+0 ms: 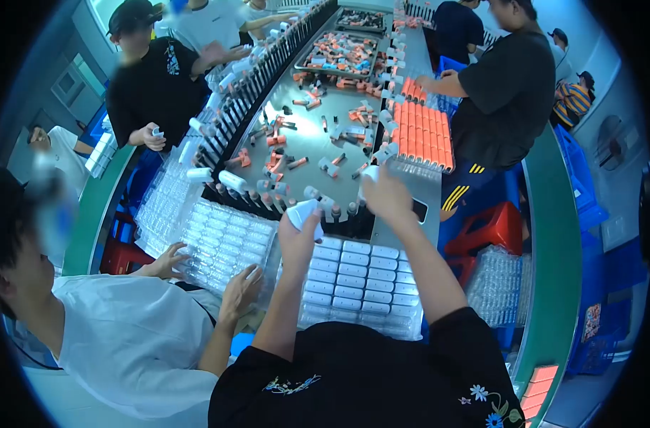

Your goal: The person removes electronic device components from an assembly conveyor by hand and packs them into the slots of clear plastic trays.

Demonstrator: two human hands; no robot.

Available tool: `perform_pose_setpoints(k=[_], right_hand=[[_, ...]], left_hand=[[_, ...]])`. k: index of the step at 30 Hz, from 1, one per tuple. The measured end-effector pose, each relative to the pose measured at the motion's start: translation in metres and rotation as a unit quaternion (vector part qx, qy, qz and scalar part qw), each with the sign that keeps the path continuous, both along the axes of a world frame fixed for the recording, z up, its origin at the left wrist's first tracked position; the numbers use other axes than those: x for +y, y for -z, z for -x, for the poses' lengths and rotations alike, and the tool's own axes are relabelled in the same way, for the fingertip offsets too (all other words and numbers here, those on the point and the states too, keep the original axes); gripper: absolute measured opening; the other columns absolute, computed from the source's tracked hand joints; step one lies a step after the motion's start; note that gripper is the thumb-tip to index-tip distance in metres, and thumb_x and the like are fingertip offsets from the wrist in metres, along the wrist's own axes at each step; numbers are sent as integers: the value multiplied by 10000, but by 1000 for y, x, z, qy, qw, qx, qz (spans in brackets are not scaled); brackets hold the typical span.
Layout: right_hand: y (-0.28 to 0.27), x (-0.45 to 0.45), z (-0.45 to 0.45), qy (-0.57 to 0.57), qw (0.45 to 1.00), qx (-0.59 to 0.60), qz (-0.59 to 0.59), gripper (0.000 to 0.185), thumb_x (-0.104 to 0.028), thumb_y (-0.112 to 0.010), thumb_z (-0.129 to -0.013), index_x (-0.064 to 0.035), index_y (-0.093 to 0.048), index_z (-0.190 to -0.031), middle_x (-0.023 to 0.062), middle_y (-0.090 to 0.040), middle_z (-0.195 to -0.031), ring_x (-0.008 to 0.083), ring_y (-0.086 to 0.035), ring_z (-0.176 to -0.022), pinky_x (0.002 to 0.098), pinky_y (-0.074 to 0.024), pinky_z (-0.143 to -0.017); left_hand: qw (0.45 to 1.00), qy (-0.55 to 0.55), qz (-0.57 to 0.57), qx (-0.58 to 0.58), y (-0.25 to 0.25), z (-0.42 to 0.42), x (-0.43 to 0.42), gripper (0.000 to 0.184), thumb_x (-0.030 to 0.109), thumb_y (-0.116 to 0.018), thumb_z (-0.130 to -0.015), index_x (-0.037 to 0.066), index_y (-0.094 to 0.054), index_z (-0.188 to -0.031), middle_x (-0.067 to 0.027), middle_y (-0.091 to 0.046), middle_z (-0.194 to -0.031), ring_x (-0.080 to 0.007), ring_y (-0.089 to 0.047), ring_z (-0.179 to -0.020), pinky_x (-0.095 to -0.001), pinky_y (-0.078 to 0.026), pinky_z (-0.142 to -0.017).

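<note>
My left hand (300, 232) is closed around a white plastic case (302, 212), held above the near end of the line. To its right, my right hand (389, 196) reaches over the edge of the metal table (403, 246), its fingers pinched at a small white plastic piece (371, 173); the fingertips are partly hidden. Below my hands lies a clear tray (403, 329) filled with rows of white plastic cases (350, 292). Dark pegs (352, 212) topped with white and pinkish pieces stand just beyond my left hand.
Loose orange and black parts (289, 160) are scattered on the metal surface, with a heaped metal tray (303, 69) farther back. Orange cases (421, 135) fill a tray at right. A co-worker's hands (243, 285) rest at a clear tray (225, 235) on my left. A red stool (492, 228) stands right.
</note>
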State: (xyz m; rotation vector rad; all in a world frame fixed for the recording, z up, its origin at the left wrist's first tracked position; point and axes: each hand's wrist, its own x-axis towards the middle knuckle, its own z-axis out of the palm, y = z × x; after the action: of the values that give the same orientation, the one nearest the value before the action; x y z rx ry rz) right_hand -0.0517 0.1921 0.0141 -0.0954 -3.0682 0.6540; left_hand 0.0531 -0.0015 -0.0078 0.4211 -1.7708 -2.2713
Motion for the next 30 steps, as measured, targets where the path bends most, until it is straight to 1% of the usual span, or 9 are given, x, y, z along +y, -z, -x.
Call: perform_pose_setpoints(k=[2,4,7,11,15,18,24,26,30], right_hand=[[25,-41,-6,-32,990,43,-128,603,-368,-562,-973,57,-496,-1396,331,-689,-1043,399,-738,-932,477,-611,-692],[19,-51,-23,-32,988,50,-142,649,-404,-583,-976,79,-480,-1398,341,-685,-1045,368,-751,-894,443,-606,-628],[8,-41,-60,-114,991,16,-72,711,-464,-663,-947,80,-491,-1371,305,-691,-1069,380,-747,-835,486,-591,-637],[41,-6,-114,-159,981,-48,96,488,-426,-679,-967,-5,-594,-1199,265,-701,-1035,466,-701,-917,527,-561,-750],[33,38,-134,-11,992,-28,122,430,-380,-658,-1002,-4,-571,-1193,297,-711,-989,499,-696,-917,556,-550,-786],[38,71,-129,-7,989,63,133,469,-397,-640,-1004,-2,-539,-1236,308,-712,-976,502,-697,-887,569,-545,-758],[40,83,-125,4,979,14,201,482,-417,-627,-1007,-5,-550,-1245,289,-715,-1003,493,-691,-899,549,-539,-754],[31,73,-115,-19,983,44,178,475,-413,-629,-1006,-9,-548,-1241,278,-716,-995,488,-691,-895,547,-538,-748],[-8,29,-75,-41,979,157,120,434,-377,-644,-993,-3,-552,-1193,264,-717,-946,477,-701,-872,534,-548,-727]], left_hand=[[999,-32,20,-19,2,3,-15,311,166,-760,-930,-10,-634,-1154,-86,-704,-922,-138,-688,-703,-289,-566,-511],[998,-52,26,-36,-13,3,-23,341,148,-756,-932,-29,-611,-1184,-104,-704,-984,-163,-707,-748,-306,-598,-564],[996,-39,75,34,-17,7,-22,361,138,-760,-935,-47,-589,-1193,-127,-705,-1039,-158,-706,-862,-308,-602,-708],[967,49,238,79,-31,16,2,391,186,-805,-892,-38,-612,-1149,-136,-727,-980,-179,-704,-853,-350,-573,-730],[901,161,403,16,-53,27,31,402,264,-776,-871,-49,-633,-1077,-257,-716,-920,-387,-736,-860,-440,-560,-744],[907,103,408,25,-28,33,43,398,272,-759,-876,-61,-627,-1049,-270,-722,-946,-433,-723,-872,-485,-557,-752],[925,13,378,-36,-34,43,35,391,257,-745,-869,-72,-617,-1039,-291,-720,-925,-463,-713,-922,-554,-542,-824],[842,47,537,-17,-27,59,18,369,241,-740,-862,-67,-619,-1025,-294,-719,-920,-474,-710,-908,-557,-548,-821],[770,84,624,-101,-11,90,-2,314,179,-731,-842,-51,-625,-1027,-282,-724,-928,-471,-717,-898,-537,-569,-846]])
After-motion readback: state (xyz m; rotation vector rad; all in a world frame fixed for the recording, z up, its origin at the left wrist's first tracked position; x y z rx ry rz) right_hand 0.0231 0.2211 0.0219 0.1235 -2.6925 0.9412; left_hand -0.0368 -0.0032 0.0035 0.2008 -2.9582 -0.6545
